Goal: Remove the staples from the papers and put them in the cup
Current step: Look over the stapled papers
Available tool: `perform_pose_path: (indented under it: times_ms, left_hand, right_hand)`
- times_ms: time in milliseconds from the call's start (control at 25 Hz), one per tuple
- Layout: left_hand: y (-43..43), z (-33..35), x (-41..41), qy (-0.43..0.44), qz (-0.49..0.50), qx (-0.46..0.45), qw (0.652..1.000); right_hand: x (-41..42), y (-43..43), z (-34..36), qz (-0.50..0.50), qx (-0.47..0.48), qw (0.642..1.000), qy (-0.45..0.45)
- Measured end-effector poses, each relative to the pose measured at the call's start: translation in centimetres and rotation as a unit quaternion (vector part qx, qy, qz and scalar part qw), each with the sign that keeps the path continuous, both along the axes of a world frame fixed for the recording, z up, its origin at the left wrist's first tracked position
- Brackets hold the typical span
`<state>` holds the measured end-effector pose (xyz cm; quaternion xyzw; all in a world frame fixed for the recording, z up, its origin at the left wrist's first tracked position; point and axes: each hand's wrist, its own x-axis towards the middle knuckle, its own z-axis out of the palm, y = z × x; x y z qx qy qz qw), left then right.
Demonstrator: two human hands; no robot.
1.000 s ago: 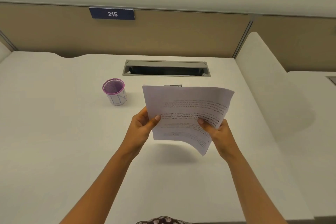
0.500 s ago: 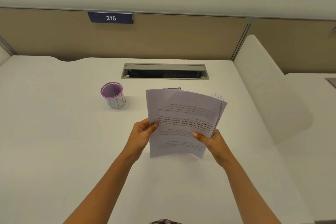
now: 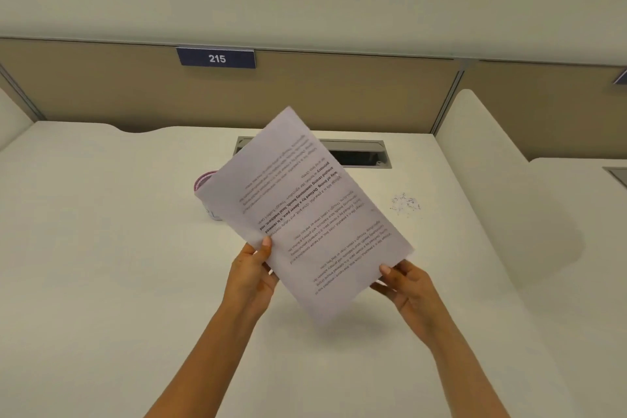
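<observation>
Both my hands hold a stack of printed white papers (image 3: 305, 210) in the air above the desk, tilted so its far corner points up and left. My left hand (image 3: 252, 270) pinches the lower left edge, and my right hand (image 3: 405, 283) grips the lower right corner. The purple-rimmed cup (image 3: 203, 181) stands on the desk behind the papers, mostly hidden by them. A small pile of loose staples (image 3: 405, 204) lies on the desk to the right of the papers. No staple shows on the sheets from here.
The white desk (image 3: 101, 248) has a grey cable slot (image 3: 359, 153) at the back, partly covered by the papers. A tan partition with a blue "215" sign (image 3: 216, 58) stands behind. A white divider (image 3: 492, 159) rises along the right side.
The papers have been lifted and turned counter-clockwise, now hiding most of the cup. The staple pile on the right has come into view. The camera has tipped down slightly.
</observation>
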<state>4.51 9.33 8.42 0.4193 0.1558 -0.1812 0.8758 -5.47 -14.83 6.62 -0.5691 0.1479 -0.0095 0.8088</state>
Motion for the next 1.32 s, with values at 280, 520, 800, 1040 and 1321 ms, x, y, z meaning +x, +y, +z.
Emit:
perform_pose_path:
  times_ms: [280, 520, 800, 1040, 1321]
  left_hand:
    - [-1.3, -1.3, -2.3, 0.094, 0.019, -0.106, 0.99]
    - [2.3, -1.3, -0.8, 0.01, 0.023, -0.01, 1.0]
    - [6.4, 0.8, 2.0, -0.215, -0.147, 0.347, 0.901]
    - [5.3, -0.4, 1.8, -0.223, -0.086, 0.318, 0.917]
    - [6.0, -3.6, 0.0, -0.195, -0.084, 0.364, 0.907]
  right_hand:
    - [1.1, 4.9, 1.5, -0.102, 0.091, 0.991, -0.019]
    - [1.1, 2.1, 2.7, -0.111, -0.005, 0.994, -0.02]
    - [0.0, -1.1, 2.2, -0.048, -0.075, 0.996, 0.003]
    - [0.3, -0.9, 1.2, -0.036, -0.123, 0.992, 0.002]
    - [0.1, -1.4, -2.1, -0.019, -0.16, 0.986, 0.048]
